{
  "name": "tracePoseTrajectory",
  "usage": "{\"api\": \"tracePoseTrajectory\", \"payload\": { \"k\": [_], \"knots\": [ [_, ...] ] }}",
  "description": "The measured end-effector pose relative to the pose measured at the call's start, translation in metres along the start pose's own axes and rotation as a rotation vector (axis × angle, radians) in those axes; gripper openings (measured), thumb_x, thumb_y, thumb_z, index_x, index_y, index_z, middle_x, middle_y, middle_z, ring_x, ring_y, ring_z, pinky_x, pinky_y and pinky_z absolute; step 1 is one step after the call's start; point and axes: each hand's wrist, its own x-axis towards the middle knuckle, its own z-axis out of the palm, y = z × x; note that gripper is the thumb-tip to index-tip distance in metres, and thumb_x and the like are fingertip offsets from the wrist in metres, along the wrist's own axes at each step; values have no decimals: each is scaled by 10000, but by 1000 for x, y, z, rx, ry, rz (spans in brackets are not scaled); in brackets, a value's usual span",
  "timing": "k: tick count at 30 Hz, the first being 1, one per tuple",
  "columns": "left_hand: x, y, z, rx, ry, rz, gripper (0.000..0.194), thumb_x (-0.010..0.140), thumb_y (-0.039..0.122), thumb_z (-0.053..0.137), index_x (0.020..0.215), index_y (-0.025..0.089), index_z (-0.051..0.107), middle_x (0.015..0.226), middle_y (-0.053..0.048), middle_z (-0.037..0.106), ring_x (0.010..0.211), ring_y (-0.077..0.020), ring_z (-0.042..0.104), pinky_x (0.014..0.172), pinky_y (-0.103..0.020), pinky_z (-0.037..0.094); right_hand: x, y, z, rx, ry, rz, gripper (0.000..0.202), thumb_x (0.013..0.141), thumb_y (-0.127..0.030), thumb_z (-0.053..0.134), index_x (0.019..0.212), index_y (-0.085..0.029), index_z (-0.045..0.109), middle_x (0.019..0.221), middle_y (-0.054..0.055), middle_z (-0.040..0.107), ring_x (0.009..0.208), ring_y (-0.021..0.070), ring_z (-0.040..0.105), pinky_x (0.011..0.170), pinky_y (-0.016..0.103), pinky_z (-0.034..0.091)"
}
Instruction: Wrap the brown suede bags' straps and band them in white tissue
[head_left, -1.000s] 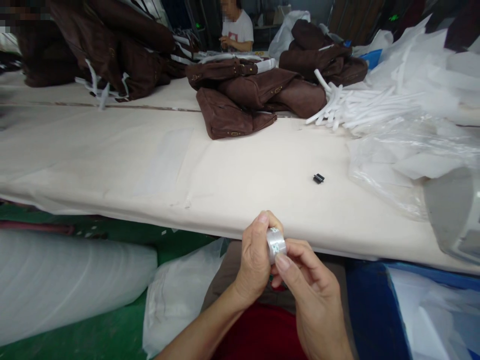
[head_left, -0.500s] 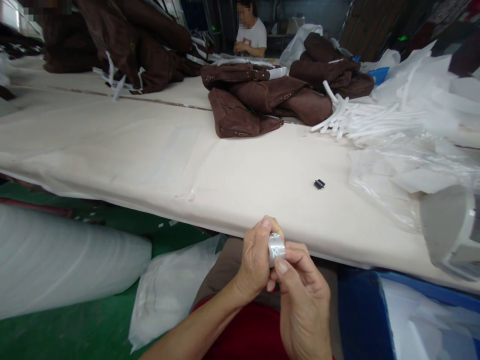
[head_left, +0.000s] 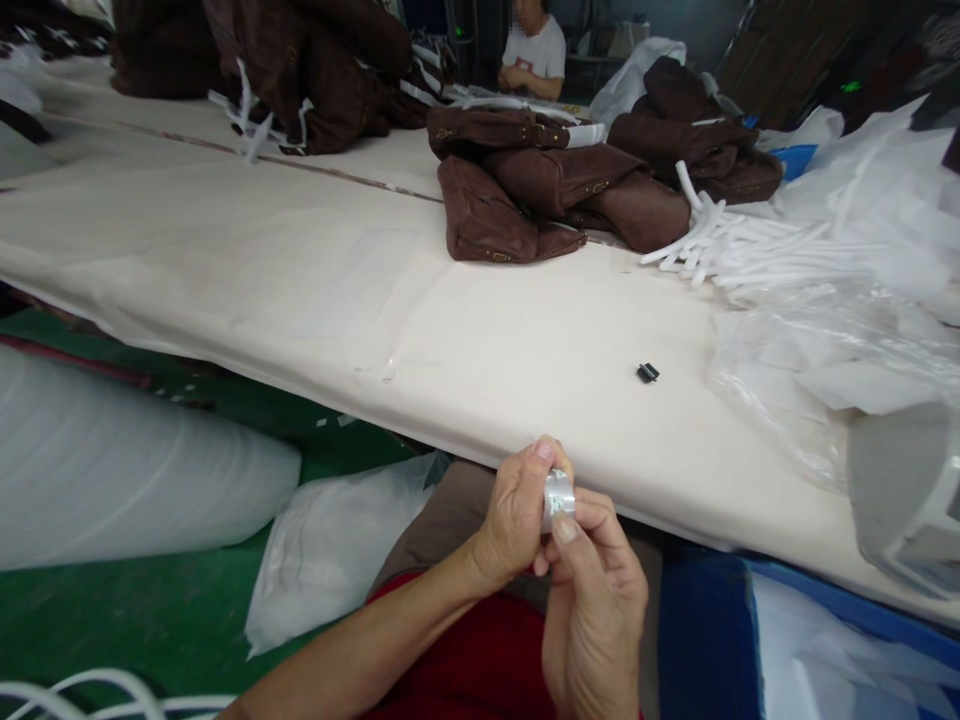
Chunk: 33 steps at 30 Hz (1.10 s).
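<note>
Cream and broad, the tabletop (head_left: 465,330) spans the scene, its near edge just beyond the hands. Pale and bulky, a big roll (head_left: 127,460) lies on the floor (head_left: 150,630) at near left. Brown bags (head_left: 562,190) are heaped on the far side; a white sack (head_left: 322,540) sits right of the big roll, and a blue bin (head_left: 701,620) stands at near right. Clear plastic (head_left: 787,380) spreads over the right side of the tabletop, next to white strips (head_left: 750,245); a loose tape end could cling to it if brought that way.

Both hands meet low in the middle, seemingly above the lap. The left hand (head_left: 514,515) is curled firmly round the left side of the tape (head_left: 558,500); the right hand (head_left: 600,600) is half closed, thumb tip pressed on the near part of the tape, fingers bent behind. Whether its end is lifted cannot be told. With little beneath it, the tape could drop to the floor if the left hand slackens; a nail digging unevenly might split the end. Smallest, a black piece (head_left: 647,372) lies loose at mid right, where a sleeve could knock it away.
</note>
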Motion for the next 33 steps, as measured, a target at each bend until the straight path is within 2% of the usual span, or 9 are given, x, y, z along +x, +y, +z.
{"api": "tracePoseTrajectory", "payload": {
  "k": [5,13,19,25,33],
  "knots": [
    [-1,3,0,-29,13,-75,510,1002,501,326,631,192,488,495,50,391,402,-86,325,424,-245,260,1,1,-1,-7,-17,35,193,862,-320,694,729,-187,649,788,-12,500,611,91,427,565,240,388],
    [6,11,-7,19,65,-57,501,1001,482,316,627,192,480,523,38,404,451,-98,346,456,-249,285,1,-3,3,3,-109,99,94,854,-303,707,851,-211,693,825,8,548,709,125,467,660,265,428],
    [8,4,-11,28,60,-72,495,1008,466,313,635,192,489,530,37,414,463,-101,364,477,-251,305,4,0,4,8,-88,117,74,841,-290,723,834,-217,715,808,5,551,692,118,462,641,248,431],
    [8,-2,-12,12,61,-137,491,1006,456,315,623,194,478,513,40,388,439,-99,328,454,-257,272,8,8,5,-28,-24,120,84,819,-289,749,806,-216,709,794,-4,550,656,108,455,596,236,425],
    [18,-4,-16,46,101,-165,480,1003,428,298,610,203,456,526,28,394,500,-124,362,528,-274,322,14,17,4,-41,-64,144,97,848,-303,723,863,-208,710,899,16,554,680,112,501,600,258,453]
  ]
}}
